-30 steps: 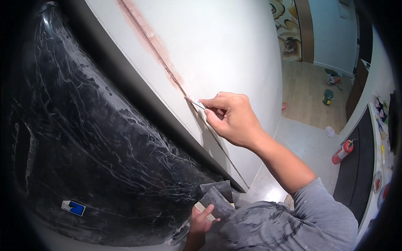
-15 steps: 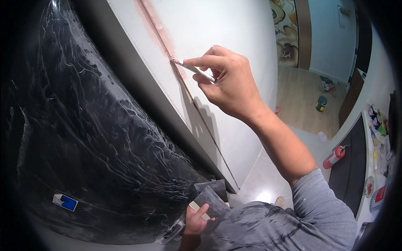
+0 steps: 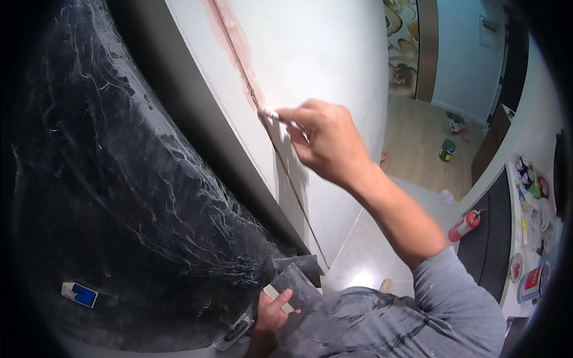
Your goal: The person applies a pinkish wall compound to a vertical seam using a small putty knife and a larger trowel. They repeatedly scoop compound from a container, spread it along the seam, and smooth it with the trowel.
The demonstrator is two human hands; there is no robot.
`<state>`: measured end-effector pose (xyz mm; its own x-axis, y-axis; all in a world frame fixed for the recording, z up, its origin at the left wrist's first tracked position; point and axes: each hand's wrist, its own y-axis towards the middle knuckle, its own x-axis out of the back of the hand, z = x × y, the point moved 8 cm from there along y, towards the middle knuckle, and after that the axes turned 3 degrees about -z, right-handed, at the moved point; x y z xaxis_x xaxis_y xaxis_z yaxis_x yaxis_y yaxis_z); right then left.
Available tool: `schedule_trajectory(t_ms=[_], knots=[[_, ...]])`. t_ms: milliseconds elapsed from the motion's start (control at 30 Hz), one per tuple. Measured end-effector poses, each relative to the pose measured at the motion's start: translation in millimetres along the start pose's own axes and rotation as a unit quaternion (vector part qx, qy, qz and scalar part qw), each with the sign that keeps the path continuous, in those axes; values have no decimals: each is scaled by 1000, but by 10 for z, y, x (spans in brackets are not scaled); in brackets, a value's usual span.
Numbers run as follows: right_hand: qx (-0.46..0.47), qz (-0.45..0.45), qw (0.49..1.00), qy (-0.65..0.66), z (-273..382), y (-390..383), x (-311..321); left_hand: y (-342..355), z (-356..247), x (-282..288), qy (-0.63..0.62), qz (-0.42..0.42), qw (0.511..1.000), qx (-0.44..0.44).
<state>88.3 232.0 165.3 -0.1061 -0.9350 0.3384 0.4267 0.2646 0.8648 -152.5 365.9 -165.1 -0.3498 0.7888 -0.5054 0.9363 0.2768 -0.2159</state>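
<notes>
My right hand (image 3: 325,140) is raised against a white wall panel (image 3: 322,59) and pinches a small thin white tool (image 3: 276,117). The tool's tip touches a dark vertical seam (image 3: 280,161), where a reddish-brown filler streak (image 3: 236,48) runs along the seam above it. My left hand (image 3: 271,310) is low near my body. It holds a small flat beige piece (image 3: 278,298) and presses against a dark grey cloth (image 3: 298,277).
A big black object wrapped in clear plastic film (image 3: 119,197) fills the left side, with a small blue and white label (image 3: 79,293). On the floor at right stand a red canister (image 3: 464,225), a green can (image 3: 447,149) and several tins (image 3: 531,280).
My right hand has moved up along the seam with the tool, and the view has shifted closer to the wall. My left hand has stayed low by the cloth.
</notes>
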Motion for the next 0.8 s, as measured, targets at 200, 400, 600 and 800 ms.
schedule_trajectory(t_ms=[200, 400, 600, 800], knots=[[-52, -39, 997, 50, -97, -131, 156, 9, 15, 62, -18, -12, 1000, 3], [-5, -77, 992, 105, -24, 102, 142, 29, -38, 58, -34, -4, 999, -23], [-20, -73, 987, 141, 3, 185, 81, 17, -87, 14, -38, -7, 999, -32], [7, -62, 993, 99, 97, 108, 28, 30, -101, -6, -27, 12, 999, -37]])
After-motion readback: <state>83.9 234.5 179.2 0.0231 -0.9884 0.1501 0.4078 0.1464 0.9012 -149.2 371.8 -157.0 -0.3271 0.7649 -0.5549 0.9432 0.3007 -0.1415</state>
